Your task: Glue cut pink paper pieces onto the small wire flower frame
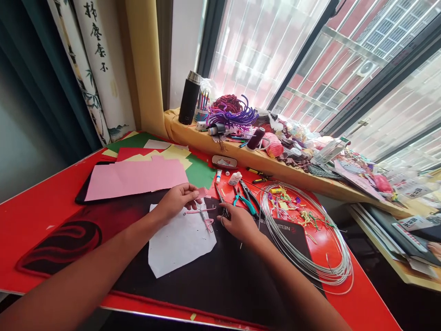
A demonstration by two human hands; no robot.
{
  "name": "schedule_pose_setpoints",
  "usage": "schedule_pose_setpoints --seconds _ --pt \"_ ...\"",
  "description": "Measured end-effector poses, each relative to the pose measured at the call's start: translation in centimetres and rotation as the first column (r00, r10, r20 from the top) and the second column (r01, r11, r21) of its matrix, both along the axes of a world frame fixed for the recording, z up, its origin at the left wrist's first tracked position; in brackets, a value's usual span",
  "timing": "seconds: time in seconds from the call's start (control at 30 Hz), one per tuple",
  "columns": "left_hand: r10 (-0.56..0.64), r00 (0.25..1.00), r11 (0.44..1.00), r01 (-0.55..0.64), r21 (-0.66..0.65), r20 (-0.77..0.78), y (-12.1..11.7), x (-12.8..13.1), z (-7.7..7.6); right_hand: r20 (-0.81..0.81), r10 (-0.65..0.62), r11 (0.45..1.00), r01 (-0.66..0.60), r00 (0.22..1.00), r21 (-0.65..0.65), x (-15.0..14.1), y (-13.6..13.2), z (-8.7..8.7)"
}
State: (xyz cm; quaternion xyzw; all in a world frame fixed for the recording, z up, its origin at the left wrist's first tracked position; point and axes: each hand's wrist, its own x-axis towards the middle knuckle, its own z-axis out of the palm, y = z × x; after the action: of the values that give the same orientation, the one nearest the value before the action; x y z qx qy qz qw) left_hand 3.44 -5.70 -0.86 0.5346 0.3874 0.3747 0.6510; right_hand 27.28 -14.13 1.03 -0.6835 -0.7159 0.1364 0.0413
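Note:
My left hand (177,201) pinches a small pink paper scrap (202,192) between its fingertips. My right hand (239,224) grips a slim dark hand tool (220,195), whose exact kind I cannot tell. Between my hands, a pink-wrapped wire shape (203,216) lies on a white paper sheet (181,243). Teal-handled pliers (245,204) lie just beyond my right hand. A coil of silver wire (306,239) lies to its right.
A black desk mat (220,280) covers the red table (44,216). Coloured paper sheets (136,177) are stacked at the back left, with wire scraps (285,207) inside the coil. A yellow windowsill (275,170) behind holds a black flask (189,99), purple pipe cleaners (232,115) and crowded craft supplies.

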Motion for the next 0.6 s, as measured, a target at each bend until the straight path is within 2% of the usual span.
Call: schedule_pose_setpoints --seconds 0.33,0.47,0.6 --pt "-0.066 0.997 0.997 0.064 -0.040 -0.042 -0.4 0.3 -0.1 0.152 0.122 0.991 -0.113 0.981 -0.069 -2.2 4.1 1.7" --pt "-0.071 0.997 0.996 0.069 -0.049 -0.039 -0.3 0.3 -0.2 0.099 0.138 0.990 -0.135 0.985 -0.042 -1.8 3.9 1.9" --pt "-0.038 0.997 0.999 0.039 0.011 -0.071 -0.2 0.3 -0.3 -0.044 0.088 0.993 -0.084 0.995 0.083 -1.1 2.6 1.7"
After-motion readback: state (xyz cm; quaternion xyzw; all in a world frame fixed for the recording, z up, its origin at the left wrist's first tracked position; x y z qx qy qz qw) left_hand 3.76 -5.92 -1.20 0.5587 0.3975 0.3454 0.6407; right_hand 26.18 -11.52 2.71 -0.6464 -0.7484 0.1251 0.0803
